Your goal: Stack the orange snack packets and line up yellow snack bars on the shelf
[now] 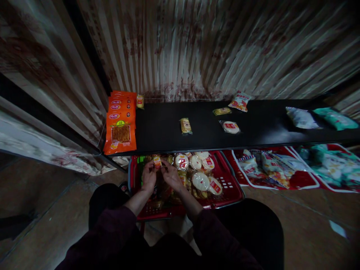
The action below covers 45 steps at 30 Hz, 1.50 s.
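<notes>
Both hands are over a red shopping basket (233, 187) below the shelf edge. Between their fingertips is a small wrapped snack (157, 162) with an orange and white label. My left hand (149, 178) pinches its left side, and my right hand (171, 175) grips it from the right. Under and beside them, the basket holds round white rice crackers (200, 181) in clear wrappers with red labels. Darker wrapped packs lie beneath the hands, too dim to name.
A black shelf (157, 123) carries orange snack packs (120, 127) at left, a yellow wrapped biscuit (186, 126), a wrapped rice cracker (230, 127), a red-white bag (240, 101) and a teal bag (336, 118). More red baskets (313, 183) with snack bags stand at right. A curtain (180, 48) hangs behind.
</notes>
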Tool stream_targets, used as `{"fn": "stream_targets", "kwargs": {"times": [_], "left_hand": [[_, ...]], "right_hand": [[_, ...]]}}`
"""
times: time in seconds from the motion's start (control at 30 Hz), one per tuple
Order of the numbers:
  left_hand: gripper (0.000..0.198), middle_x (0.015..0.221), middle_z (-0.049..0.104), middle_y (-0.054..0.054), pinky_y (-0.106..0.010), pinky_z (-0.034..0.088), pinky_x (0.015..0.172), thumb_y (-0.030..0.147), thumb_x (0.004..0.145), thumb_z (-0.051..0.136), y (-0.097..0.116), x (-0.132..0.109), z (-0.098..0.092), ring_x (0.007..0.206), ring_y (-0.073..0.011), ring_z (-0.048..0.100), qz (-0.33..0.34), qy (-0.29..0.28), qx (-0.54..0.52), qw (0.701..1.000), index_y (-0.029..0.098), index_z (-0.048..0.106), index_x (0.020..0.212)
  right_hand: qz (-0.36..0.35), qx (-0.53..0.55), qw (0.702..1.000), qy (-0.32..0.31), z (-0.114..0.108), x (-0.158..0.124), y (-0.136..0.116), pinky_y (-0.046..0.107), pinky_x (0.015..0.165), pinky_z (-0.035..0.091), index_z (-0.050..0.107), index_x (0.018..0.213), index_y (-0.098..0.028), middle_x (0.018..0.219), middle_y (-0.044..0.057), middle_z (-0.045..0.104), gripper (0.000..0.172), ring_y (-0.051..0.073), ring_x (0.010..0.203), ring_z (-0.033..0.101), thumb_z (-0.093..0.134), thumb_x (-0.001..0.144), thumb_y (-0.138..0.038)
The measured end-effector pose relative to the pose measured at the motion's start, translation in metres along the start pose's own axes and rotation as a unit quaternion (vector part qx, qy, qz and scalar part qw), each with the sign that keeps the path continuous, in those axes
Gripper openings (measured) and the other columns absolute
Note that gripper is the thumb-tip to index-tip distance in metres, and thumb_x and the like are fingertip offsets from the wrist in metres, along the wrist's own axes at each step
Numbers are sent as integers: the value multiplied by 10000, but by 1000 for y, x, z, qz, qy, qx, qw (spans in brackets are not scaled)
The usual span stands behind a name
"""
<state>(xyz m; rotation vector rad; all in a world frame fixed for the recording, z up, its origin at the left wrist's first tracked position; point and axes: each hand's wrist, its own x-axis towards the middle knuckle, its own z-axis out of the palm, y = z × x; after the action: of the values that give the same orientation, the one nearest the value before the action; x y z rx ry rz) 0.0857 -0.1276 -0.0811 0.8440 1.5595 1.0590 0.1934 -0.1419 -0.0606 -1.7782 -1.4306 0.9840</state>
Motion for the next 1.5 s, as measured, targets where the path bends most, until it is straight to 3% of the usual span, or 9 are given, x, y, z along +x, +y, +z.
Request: {"fn": "stream_targets", "kwargs": {"times": [0.2,0.5,0.73,0.87,1.07,1.3,1.5], "left_hand": [[246,870,640,-33,-304,438,845,67,698,526,2,-13,3,833,-162,577,97,-23,5,995,195,624,883],[192,904,581,-43,-304,440,835,167,773,513,32,-30,-7,867,-176,560,242,-52,57,967,207,621,927],[233,972,575,-74,-318,452,837,255,828,502,44,-35,-8,905,-188,559,327,-71,84,939,201,593,1036],[241,996,575,-78,-307,451,828,261,826,518,47,-33,-6,903,-182,560,342,-65,82,934,197,582,1050],[186,960,582,-67,-297,441,825,244,834,517,50,-26,1,894,-174,552,340,-48,61,937,195,561,1008],[102,918,583,-66,-301,433,841,232,845,487,74,-21,8,909,-181,550,360,-23,44,932,194,579,867],[163,953,612,-62,-287,437,844,215,844,477,79,-10,17,909,-177,571,300,-31,13,953,191,590,959]], "right_hand": [[22,28,999,22,-18,-18,-12,350,957,459,586,1215,-208,1206,68,636,401,194,1057,614,431,846,-227],[24,154,987,35,-31,-30,-25,353,847,523,607,1180,-249,1058,24,698,388,187,899,657,480,818,-304],[13,234,970,66,-39,-35,-37,371,903,503,626,1156,-234,1174,29,659,395,216,1052,616,541,783,-332],[-3,270,960,75,-40,-33,-44,365,914,500,627,1164,-251,1154,18,669,391,220,1105,592,563,789,-336],[-10,300,950,85,-37,-24,-48,351,894,508,602,1201,-244,1169,27,661,418,203,1026,625,572,796,-345],[-32,340,934,100,-36,-9,-52,347,937,476,598,1205,-222,1161,36,665,433,194,1059,608,590,786,-331],[-36,344,932,108,-40,3,-61,363,943,475,602,1203,-224,1161,38,669,449,198,1046,617,601,767,-332]]}}
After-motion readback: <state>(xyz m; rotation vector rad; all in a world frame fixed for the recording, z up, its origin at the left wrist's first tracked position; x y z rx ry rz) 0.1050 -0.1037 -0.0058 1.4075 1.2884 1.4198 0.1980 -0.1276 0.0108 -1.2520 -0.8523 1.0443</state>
